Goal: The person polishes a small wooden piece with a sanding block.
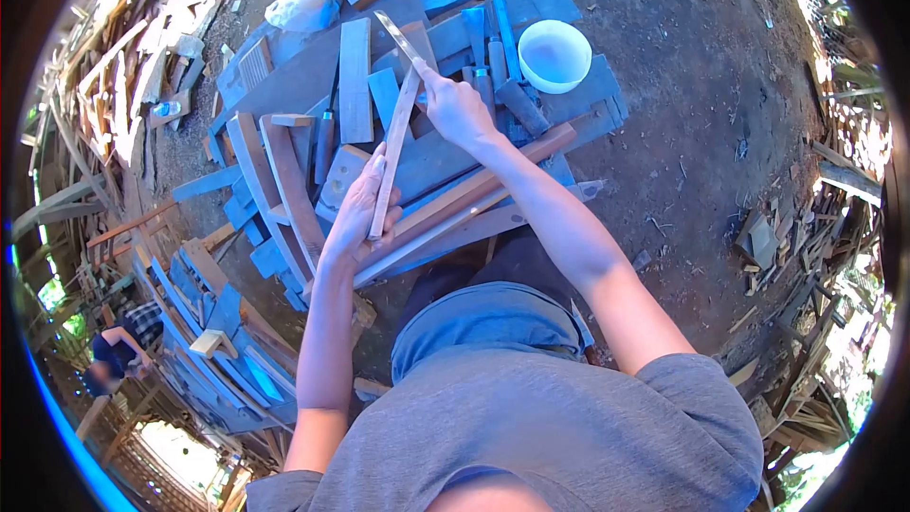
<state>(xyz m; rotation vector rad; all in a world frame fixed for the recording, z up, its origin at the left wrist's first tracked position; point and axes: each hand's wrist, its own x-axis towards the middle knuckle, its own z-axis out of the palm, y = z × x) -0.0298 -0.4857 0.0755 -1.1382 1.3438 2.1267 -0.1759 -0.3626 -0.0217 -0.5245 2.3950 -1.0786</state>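
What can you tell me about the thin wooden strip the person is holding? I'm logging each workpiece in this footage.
The wooden strip is a long, narrow, flat slat of pale brown, unpainted-looking wood. It runs steeply from lower left to upper right over a pile of blue-grey boards. The left hand grips its lower end, and the right hand meets it near the top, where a flat metal blade held in that hand extends beyond it. Whether the blade touches the wood cannot be told.
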